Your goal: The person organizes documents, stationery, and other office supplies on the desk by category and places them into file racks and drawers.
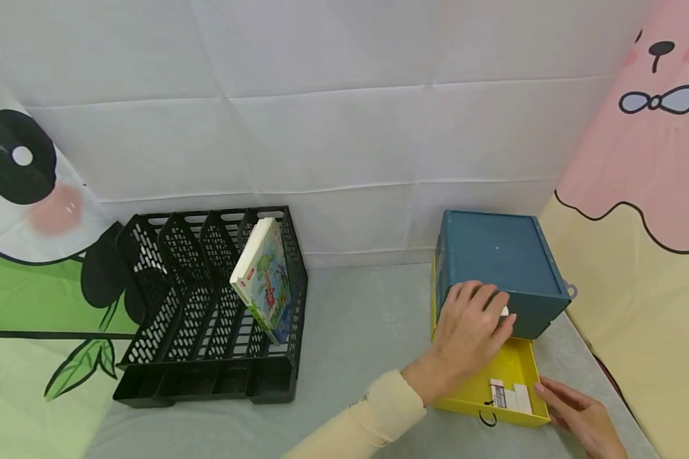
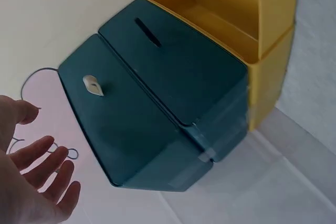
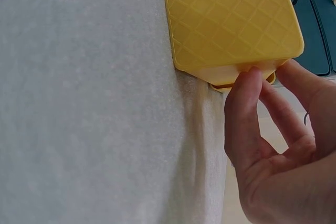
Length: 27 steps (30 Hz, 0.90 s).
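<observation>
A small drawer cabinet (image 1: 496,248) with a blue-green top stands at the right of the table. Its lowest drawer (image 1: 465,386), yellow with a black loop pull (image 1: 487,419), is pulled out and holds a few small white blocks (image 1: 521,398), one with a printed sleeve. My left hand (image 1: 472,324) hovers before the upper drawer fronts, fingers loosely bent and apart from the pale knob (image 2: 93,85); nothing is in it. My right hand (image 1: 582,417) is beside the yellow drawer's front right corner, its fingertips (image 3: 253,74) touching the outer side wall.
A black perforated desk rack (image 1: 207,357) with upright dividers stands to the left. A picture book (image 1: 266,280) leans in its right slot. Grey cloth (image 1: 356,357) covers the table, and printed fabric hangs behind and at both sides.
</observation>
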Each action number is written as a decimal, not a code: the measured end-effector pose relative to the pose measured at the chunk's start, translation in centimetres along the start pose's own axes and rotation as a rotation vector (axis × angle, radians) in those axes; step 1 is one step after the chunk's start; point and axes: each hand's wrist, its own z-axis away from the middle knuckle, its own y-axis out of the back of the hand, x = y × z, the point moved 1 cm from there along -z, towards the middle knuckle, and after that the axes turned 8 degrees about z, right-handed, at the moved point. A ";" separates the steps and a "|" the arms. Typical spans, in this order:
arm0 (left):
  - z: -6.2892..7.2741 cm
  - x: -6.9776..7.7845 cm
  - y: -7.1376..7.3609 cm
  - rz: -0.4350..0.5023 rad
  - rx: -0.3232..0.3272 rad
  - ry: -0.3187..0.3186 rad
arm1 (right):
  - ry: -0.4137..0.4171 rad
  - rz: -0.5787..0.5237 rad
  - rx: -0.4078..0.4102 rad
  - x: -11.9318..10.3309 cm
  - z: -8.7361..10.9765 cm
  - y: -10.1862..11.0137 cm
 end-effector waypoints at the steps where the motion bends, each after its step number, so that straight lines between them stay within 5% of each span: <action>1: -0.2 -0.3 -0.2 -0.024 -0.004 0.001 | 0.001 0.005 0.000 0.0 0.0 0.0; 10: -0.7 -3.0 -1.8 -0.217 -0.116 -0.002 | 0.013 0.038 0.006 -0.2 -0.1 -0.3; 20: -0.7 -3.7 -1.7 -0.181 -0.165 -0.032 | 0.036 -0.005 0.017 -0.3 0.3 0.1; 27: -0.6 -3.7 -1.7 -0.173 -0.182 -0.013 | 0.052 -0.033 0.129 -1.1 2.2 0.0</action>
